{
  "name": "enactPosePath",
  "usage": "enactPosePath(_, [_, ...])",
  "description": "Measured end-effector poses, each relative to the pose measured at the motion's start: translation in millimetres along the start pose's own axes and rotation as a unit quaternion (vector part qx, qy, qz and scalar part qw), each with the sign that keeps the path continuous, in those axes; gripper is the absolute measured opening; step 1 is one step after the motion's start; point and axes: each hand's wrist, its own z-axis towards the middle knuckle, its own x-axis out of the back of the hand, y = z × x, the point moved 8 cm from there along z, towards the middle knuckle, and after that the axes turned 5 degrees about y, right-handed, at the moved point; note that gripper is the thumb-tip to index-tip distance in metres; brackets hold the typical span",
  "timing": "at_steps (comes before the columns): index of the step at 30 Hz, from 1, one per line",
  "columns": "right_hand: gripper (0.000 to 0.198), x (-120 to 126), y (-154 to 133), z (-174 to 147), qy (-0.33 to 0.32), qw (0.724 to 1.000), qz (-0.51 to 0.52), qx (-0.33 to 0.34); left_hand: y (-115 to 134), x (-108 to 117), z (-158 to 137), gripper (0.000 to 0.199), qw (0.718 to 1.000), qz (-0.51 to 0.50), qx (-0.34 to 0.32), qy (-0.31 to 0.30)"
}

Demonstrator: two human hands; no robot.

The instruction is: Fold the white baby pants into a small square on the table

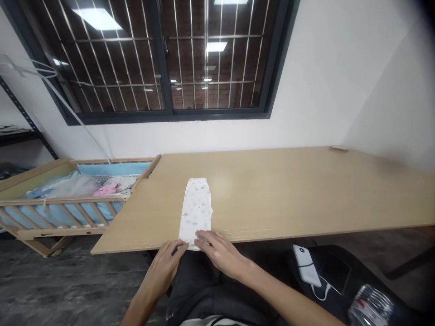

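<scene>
A long, narrow piece of folded white fabric (196, 206) with a small pale print lies flat on the wooden tabletop, its lower end at the front edge. It looks like a folded baby garment, though its exact kind does not show. At its lower left corner, my left hand (166, 260) has thumb and fingers closed on the edge. My right hand (222, 253) pinches the lower right part, fingers bent over the cloth and thumb near the table edge.
The wooden table (288, 190) runs along the wall under a barred window. On the left stands a wooden crib (71, 213) with blue lining and bedding. At lower right, a white power bank (306, 267) with a cable, a dark phone (335, 271) and a plastic bottle (370, 308) rest on a black seat.
</scene>
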Motion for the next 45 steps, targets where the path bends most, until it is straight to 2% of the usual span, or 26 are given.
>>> enactPosePath(4, [0.044, 31.7, -16.7, -10.7, -0.017, 0.994, 0.102, -0.040, 19.7, 21.3, -4.1, 0.047, 0.998, -0.062, -0.004, -0.005])
enactPosePath(8, [0.034, 69.0, -19.2, -8.4, 0.013, 0.976, 0.202, -0.079, 33.9, 51.1, 1.5, 0.050, 0.996, -0.079, -0.037, 0.009])
enactPosePath(11, [0.024, 86.1, -3.0, 8.3, 0.035, 0.964, 0.233, -0.119, 27.8, 64.9, 22.5, 0.050, 0.995, -0.083, -0.048, 0.015])
enactPosePath(14, [0.025, 94.7, 24.1, 36.6, 0.057, 0.961, 0.231, -0.139, 5.3, 64.8, 59.6, 0.042, 0.995, -0.089, -0.033, 0.005])
enactPosePath(18, [0.022, 87.6, 73.5, 81.3, 0.084, 0.963, 0.212, -0.146, -42.9, 39.6, 122.3, 0.032, 0.994, -0.091, 0.042, -0.035])
enactPosePath(21, [0.016, 65.8, 118.4, 110.2, 0.107, 0.954, 0.209, -0.184, -79.8, 2.3, 161.4, 0.031, 0.986, -0.054, 0.127, -0.088])
enactPosePath(23, [0.014, 44.5, 148.3, 124.3, 0.114, 0.942, 0.216, -0.232, -95.6, -23.7, 179.5, 0.031, 0.980, -0.030, 0.161, -0.110])
enactPosePath(26, [0.012, 15.0, 185.9, 134.7, 0.120, 0.926, 0.175, -0.312, -108.9, -58.3, 194.2, 0.032, 0.973, -0.004, 0.189, -0.131])
enactPosePath(28, [0.013, 0.1, 201.0, 137.1, 0.117, 0.921, 0.150, -0.339, -114.5, -74.7, 197.7, 0.031, 0.969, 0.015, 0.203, -0.143])
enactPosePath(32, [0.015, -16.0, 212.0, 134.2, 0.106, 0.922, 0.134, -0.347, -115.8, -83.1, 197.8, 0.029, 0.965, 0.050, 0.209, -0.149])
enactPosePath(35, [0.027, -9.0, 205.8, 127.7, 0.121, 0.929, 0.103, -0.333, -97.3, -70.2, 185.1, 0.034, 0.968, 0.083, 0.202, -0.123])
enactPosePath(38, [0.040, 6.8, 170.4, 129.6, 0.121, 0.962, 0.086, -0.229, -55.0, -59.4, 151.2, 0.039, 0.972, 0.102, 0.182, -0.110])
enactPosePath(41, [0.049, 11.0, 109.7, 132.1, 0.036, 0.988, 0.129, -0.083, -7.6, -60.2, 107.8, 0.049, 0.973, 0.129, 0.155, -0.112])
enactPosePath(43, [0.056, 6.1, 70.3, 128.0, -0.044, 0.986, 0.161, -0.017, 10.6, -65.5, 84.7, 0.055, 0.969, 0.150, 0.160, -0.112])
enactPosePath(45, [0.061, -3.6, 39.9, 120.8, -0.118, 0.975, 0.188, 0.026, 18.3, -72.6, 72.0, 0.056, 0.967, 0.158, 0.164, -0.112])
